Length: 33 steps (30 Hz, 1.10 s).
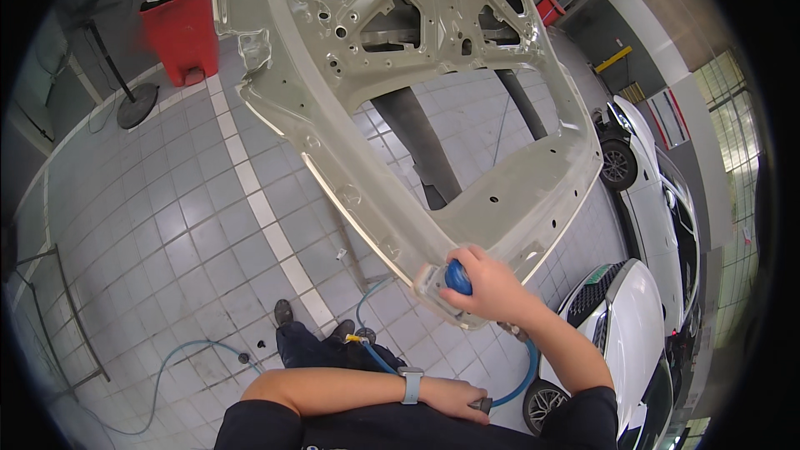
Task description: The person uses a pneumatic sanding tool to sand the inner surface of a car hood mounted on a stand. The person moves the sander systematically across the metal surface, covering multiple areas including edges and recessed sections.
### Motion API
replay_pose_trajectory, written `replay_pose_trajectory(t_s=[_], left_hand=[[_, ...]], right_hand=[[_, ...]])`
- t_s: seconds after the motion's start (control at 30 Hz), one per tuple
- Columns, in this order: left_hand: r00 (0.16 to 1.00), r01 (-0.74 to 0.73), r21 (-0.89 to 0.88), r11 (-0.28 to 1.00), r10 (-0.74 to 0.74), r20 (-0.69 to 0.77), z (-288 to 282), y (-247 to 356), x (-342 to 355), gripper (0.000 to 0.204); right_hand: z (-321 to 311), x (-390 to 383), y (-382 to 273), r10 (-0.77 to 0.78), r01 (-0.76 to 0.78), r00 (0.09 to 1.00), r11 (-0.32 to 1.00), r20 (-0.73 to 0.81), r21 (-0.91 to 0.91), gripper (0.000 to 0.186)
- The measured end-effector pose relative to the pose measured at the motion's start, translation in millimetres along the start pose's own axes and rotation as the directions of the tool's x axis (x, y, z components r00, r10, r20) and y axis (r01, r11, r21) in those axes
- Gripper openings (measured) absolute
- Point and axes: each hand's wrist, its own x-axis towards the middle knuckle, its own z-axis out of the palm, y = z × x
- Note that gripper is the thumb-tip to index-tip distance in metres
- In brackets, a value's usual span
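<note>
My right hand (493,287) is wrapped round the blue top of an air sander (457,277), which rests on the near corner of a bare grey-green car tailgate (333,146). Part of the sander is hidden under my fingers. Across my body lies my left forearm, with a pale-strapped watch at the wrist. My left hand (454,398) is closed round the dark end of a blue air hose (527,379). From there the hose curves up toward the sander on the right.
A red bin (179,29) and a black round-based stand (137,107) are at the far left. White cars (612,308) stand along the right. More blue hose (171,358) trails over the tiled floor (179,200). A metal frame (79,329) is at the left edge.
</note>
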Motion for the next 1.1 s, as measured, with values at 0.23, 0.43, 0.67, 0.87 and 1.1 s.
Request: replay_pose_trajectory(t_s=[0.23,0.43,0.67,0.87,1.1], left_hand=[[0.996,0.070,0.022,0.997,-0.071,0.054,-10,-14,-7,0.070],[0.993,0.092,-0.049,0.995,-0.088,0.077,-41,-4,-50,0.069],[0.969,0.075,-0.018,0.997,-0.068,0.239,-69,1,-87,0.071],[0.940,0.005,-0.027,1.000,0.004,0.341,-74,-6,-93,0.071],[0.909,-0.003,-0.025,1.000,0.013,0.416,-83,-7,-97,0.071]], right_hand=[[13,27,-18,-0.025,0.035,0.989,0.997,-0.146,0.069,0.058],[5,83,-56,-0.004,0.017,0.983,0.997,-0.185,0.071,0.058],[-11,92,-71,0.141,-0.135,0.989,0.986,-0.053,0.098,0.054],[-13,99,-89,0.245,-0.240,0.969,0.966,-0.041,0.092,0.053],[-17,96,-88,0.254,-0.251,0.967,0.963,-0.027,0.095,0.053]])
